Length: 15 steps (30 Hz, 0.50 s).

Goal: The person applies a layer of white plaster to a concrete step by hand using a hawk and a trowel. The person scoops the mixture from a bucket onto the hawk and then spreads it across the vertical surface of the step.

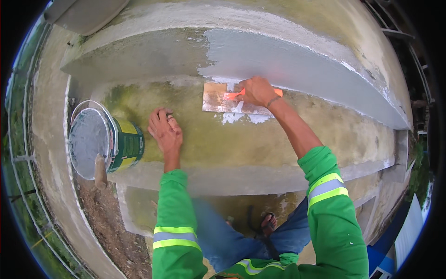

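Observation:
My right hand (pixel 260 91) is closed around the orange handle (pixel 232 96) of a plastering trowel. The trowel's flat rectangular metal blade (pixel 213 103) lies against the mossy concrete step (pixel 288 125), just below the riser. Smears of pale grey coating (pixel 260 119) show along the blade's lower edge. The upright riser (pixel 278 65) wears a smooth grey coat on its right part, while its left part (pixel 144 53) is bare and stained. My left hand (pixel 165 130) rests on the step left of the trowel, fingers curled; a small greyish bit shows at the fingertips, too unclear to name.
A green and yellow bucket (pixel 127 144) of grey coating stands left of my left hand, with a stick-like handle (pixel 100 169) at its near rim. A large grey container (pixel 86 14) sits at the upper left. Beyond the left edge runs a metal railing (pixel 23 158).

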### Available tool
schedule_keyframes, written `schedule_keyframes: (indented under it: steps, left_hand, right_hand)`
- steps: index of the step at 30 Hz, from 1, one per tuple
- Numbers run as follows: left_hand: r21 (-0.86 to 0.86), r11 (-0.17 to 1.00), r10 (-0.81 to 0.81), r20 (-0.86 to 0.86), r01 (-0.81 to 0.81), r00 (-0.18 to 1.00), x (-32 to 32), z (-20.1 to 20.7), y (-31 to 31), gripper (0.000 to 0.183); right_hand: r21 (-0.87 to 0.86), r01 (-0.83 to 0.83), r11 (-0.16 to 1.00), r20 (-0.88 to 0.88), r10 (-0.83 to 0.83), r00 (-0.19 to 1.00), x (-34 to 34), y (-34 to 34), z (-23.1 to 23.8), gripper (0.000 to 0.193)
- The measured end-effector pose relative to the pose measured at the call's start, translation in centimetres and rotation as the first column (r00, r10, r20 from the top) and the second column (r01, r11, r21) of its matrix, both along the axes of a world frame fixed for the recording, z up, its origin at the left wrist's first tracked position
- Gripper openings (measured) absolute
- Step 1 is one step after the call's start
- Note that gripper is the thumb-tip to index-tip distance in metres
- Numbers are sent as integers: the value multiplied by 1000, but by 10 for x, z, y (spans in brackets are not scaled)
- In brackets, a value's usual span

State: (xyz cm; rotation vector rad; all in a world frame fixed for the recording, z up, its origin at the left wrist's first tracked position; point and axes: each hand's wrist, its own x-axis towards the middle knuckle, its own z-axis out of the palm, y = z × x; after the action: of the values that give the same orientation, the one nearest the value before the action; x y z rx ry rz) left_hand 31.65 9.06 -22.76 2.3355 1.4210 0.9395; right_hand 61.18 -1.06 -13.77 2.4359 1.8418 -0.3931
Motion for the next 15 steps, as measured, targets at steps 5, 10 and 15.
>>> schedule_keyframes:
  steps: [5,10,15]
  left_hand:
    - [51,999,8,-8,-7,1000,-7,-3,5,34]
    - [48,999,12,-16,-11,1000,1,-4,2,26]
    - [37,999,-7,-15,8,1000,-5,-2,3,35]
  right_hand:
    - [-184,-131,974,-58,122,991,-24,-32,10,41]
    - [76,51,996,1,-51,999,-15,-35,3,38]
    - [243,230,942,-243,-170,955,-63,-52,60,29]
